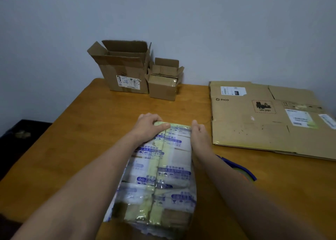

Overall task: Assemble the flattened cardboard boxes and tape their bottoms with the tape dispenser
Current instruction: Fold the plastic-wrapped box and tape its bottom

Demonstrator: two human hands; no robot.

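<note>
Mid-table (81, 149): our left hand (149, 125) gripped the far edge of the tape-covered box (163, 167). Our right hand (199, 132) pressed flat, fingers straight, against its side, likely squaring it. Tape dispenser (243, 170) lay beside our right forearm. Large open box (125, 76) and small open box (161, 89): contents unseen.
</note>
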